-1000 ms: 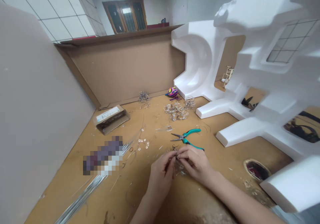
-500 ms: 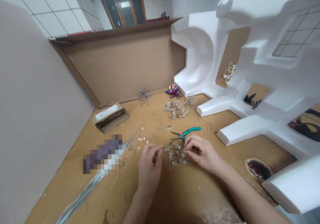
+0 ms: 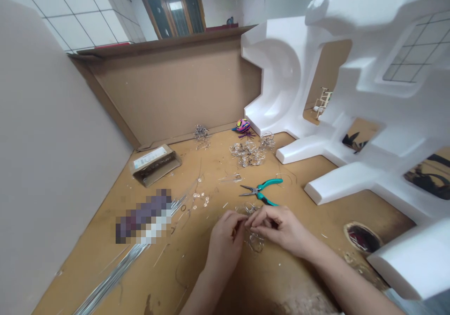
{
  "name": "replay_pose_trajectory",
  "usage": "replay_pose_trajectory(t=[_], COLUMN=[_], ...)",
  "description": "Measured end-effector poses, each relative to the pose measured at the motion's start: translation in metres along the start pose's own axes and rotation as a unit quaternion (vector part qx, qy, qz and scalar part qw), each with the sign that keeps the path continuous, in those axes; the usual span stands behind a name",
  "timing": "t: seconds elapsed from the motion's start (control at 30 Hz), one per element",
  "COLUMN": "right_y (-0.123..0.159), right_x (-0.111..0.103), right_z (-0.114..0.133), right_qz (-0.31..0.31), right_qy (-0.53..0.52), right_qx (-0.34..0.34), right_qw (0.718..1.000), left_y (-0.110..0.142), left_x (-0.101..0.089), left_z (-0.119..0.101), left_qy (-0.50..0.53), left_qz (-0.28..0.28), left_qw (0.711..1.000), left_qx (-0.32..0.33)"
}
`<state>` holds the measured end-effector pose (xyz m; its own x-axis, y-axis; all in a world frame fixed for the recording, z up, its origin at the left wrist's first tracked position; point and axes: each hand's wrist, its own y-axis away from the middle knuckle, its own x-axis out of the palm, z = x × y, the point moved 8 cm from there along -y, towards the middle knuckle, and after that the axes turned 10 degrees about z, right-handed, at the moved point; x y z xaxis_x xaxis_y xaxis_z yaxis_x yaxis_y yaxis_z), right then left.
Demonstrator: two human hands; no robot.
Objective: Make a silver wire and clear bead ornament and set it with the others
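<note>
My left hand (image 3: 227,240) and my right hand (image 3: 281,226) meet low over the tabletop, fingertips pinched close together. Between them is a thin wire, mostly hidden by my fingers. Just behind and under the fingertips shows a tangle of bent wire with clear beads (image 3: 256,242), partly covered by my right hand. Teal-handled pliers (image 3: 256,191) lie beyond my right hand, jaws pointing left and slightly parted. Loose clear beads (image 3: 201,198) are scattered to the left of my hands.
Finished-looking wire-and-bead clusters (image 3: 248,153) sit farther back, near a colourful ball-like object (image 3: 243,125). At left are a small cardboard box (image 3: 156,167) and a bundle of straight wires (image 3: 116,275). White moulded foam (image 3: 337,179) borders the right, beside a round hole (image 3: 362,237).
My left hand has moved right and my right hand slightly left, bringing the fingertips together. The dark wire stretched between them earlier is now mostly hidden. The beaded tangle has shifted slightly nearer.
</note>
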<state>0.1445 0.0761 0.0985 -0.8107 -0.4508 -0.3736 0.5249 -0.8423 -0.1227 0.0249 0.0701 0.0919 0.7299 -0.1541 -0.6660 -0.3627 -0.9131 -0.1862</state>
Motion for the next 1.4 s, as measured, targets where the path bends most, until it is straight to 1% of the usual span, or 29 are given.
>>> replay_pose_trajectory(t=[0.1,0.2,0.3,0.43,0.5,0.6,0.67,0.73,0.83,0.87,0.93,1.0,1.07,1.23,1.4], right_y=[-0.002,-0.004,-0.006,-0.007,-0.007,-0.006,-0.006,-0.006,-0.006,-0.006,-0.006,-0.006,-0.005,-0.002,-0.002], right_x=[0.002,0.0,0.002,0.003,0.004,0.009,0.011,0.011,0.009,0.008,0.006,0.006,0.006,0.003,0.005], right_z=[-0.004,-0.014,-0.021,-0.022,-0.021,-0.019,-0.018,-0.018,-0.019,-0.019,-0.019,-0.019,-0.018,-0.018,-0.021], right_qz=[0.008,0.004,0.021,0.031,0.048,0.09,0.106,0.106,0.091,0.085,0.079,0.083,0.092,0.095,0.103], right_qy=[-0.003,-0.051,-0.131,-0.206,-0.203,-0.165,-0.141,-0.129,-0.131,-0.138,-0.151,-0.161,-0.164,-0.143,-0.144], right_qx=[0.031,0.08,0.098,0.074,0.073,0.08,0.08,0.076,0.071,0.069,0.063,0.06,0.059,0.063,0.082], right_qw=[0.999,0.996,0.986,0.975,0.975,0.979,0.981,0.983,0.985,0.984,0.983,0.982,0.98,0.983,0.981], left_y=[0.0,0.002,0.006,0.011,0.012,0.014,0.015,0.013,0.006,0.004,0.0,-0.002,-0.002,-0.001,0.001], left_x=[0.001,-0.005,-0.009,-0.012,-0.013,-0.014,-0.014,-0.014,-0.013,-0.012,-0.007,-0.001,0.002,0.006,0.006], left_z=[0.001,-0.002,-0.013,-0.027,-0.03,-0.035,-0.038,-0.036,-0.019,-0.013,-0.006,-0.005,-0.007,-0.006,-0.008], left_qy=[0.016,0.018,-0.015,-0.057,-0.07,-0.079,-0.075,-0.056,0.001,0.025,0.068,0.095,0.114,0.166,0.151], left_qz=[-0.005,-0.043,-0.055,-0.065,-0.072,-0.08,-0.083,-0.079,-0.06,-0.048,-0.01,0.031,0.051,0.04,0.028], left_qw=[1.0,0.999,0.997,0.987,0.982,0.975,0.973,0.978,0.994,0.996,0.997,0.994,0.991,0.985,0.987], left_qx=[0.0,0.01,0.059,0.138,0.163,0.19,0.203,0.187,0.094,0.064,0.037,0.036,0.037,0.023,0.043])
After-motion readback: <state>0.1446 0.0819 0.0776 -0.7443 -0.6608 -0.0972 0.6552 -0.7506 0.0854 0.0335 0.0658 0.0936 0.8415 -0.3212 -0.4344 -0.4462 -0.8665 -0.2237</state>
